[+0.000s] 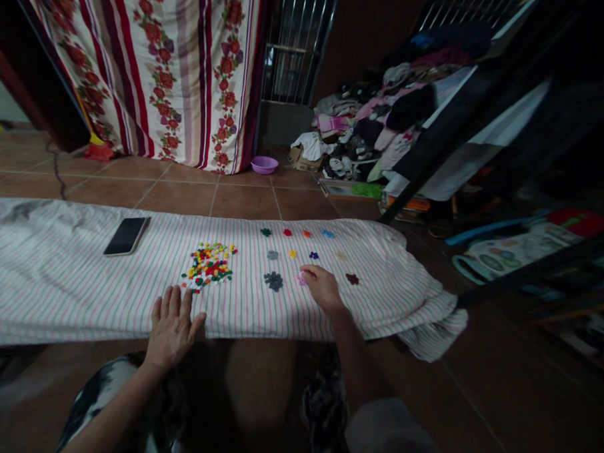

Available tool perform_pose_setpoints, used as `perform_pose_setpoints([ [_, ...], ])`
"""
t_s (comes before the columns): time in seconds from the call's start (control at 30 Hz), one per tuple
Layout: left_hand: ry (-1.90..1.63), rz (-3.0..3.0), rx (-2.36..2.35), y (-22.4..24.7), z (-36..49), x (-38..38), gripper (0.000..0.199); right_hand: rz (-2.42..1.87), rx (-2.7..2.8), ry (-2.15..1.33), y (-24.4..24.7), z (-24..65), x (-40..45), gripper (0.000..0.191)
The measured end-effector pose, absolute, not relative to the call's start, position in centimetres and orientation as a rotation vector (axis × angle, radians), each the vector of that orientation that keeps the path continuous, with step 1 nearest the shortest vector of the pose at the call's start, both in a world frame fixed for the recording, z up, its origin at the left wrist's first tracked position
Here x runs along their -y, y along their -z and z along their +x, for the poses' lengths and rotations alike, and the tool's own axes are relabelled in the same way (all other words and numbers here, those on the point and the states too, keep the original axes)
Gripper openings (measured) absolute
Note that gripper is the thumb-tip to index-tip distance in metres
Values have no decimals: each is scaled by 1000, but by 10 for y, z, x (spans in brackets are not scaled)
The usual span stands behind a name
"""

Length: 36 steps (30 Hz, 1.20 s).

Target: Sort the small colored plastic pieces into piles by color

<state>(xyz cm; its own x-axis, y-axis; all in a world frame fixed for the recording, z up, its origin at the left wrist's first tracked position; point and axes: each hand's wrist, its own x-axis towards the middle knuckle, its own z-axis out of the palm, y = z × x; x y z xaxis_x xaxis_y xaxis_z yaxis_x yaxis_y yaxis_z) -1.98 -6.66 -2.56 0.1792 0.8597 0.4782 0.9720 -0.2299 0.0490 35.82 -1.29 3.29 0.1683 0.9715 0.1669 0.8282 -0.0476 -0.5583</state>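
My left hand lies flat at the front of the striped cloth, fingers stretched out. Just beyond its fingertips spreads a mixed pile of small coloured pieces in red, yellow, green, orange and white. My right hand is closed, its fingertips down at a small pink cluster that they partly cover. Whether a piece is between those fingers is hidden. Around it sit sorted clusters: dark grey, light grey, yellow, dark blue, beige and dark brown.
Along the back of the cloth are green, red, orange and light blue clusters. A phone lies at the left. Beyond are a purple basin, a floral curtain and heaped clothes.
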Motion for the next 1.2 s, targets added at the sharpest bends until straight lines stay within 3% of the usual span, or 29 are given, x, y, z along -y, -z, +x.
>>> perform_pose_setpoints([
  [0.97,635,-2194,1764,28,-21,67,68,-1927,2016,-410,-39,354,15,45],
  [1.2,668,-2194,1779,29,-22,67,66,-1815,2120,-431,-40,356,18,36],
])
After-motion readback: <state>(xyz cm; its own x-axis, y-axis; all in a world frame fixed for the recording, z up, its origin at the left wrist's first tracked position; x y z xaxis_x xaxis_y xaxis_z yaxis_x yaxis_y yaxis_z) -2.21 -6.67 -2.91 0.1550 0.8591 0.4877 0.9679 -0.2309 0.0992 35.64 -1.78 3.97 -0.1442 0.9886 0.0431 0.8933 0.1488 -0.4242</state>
